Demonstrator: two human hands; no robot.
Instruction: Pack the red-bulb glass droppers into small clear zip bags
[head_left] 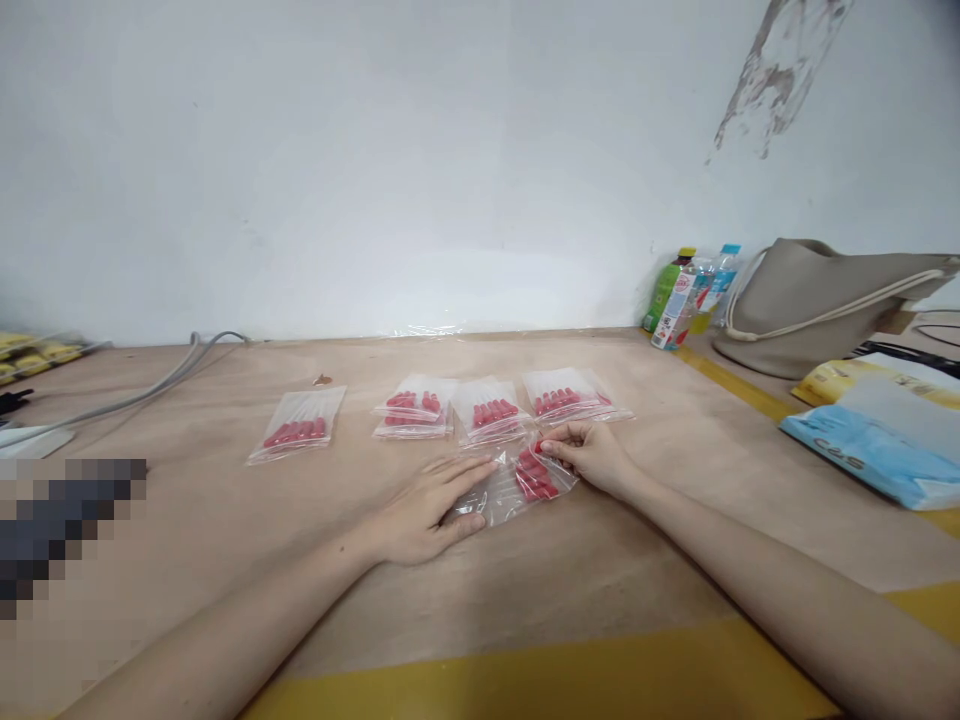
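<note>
Fingers (568,433) of right hand (600,460): pinched on a red piece (539,446) at the right end of the clear bag (496,492); whether through film, unclear. Left hand (420,512): laid open across the bag's left end. Bag: flat on desk (645,580); probably light, limp, slippery; best held by edges.

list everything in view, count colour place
Nearest bag: one, clear, front centre
Red pieces: several, red, inside bags
Other bags: several, clear, across centre
Bottles: at least three, mixed, right
Handbag: one, grey, right
Packets: at least two, blue and yellow, right
Cable: count unclear, grey, left
Packs: several, yellow, left
Tape: several strips, yellow, on table
Table: one, brown, beneath
Wall: one, white, behind
Left hand: one, on nearest bag
Right hand: one, at red pieces
</note>
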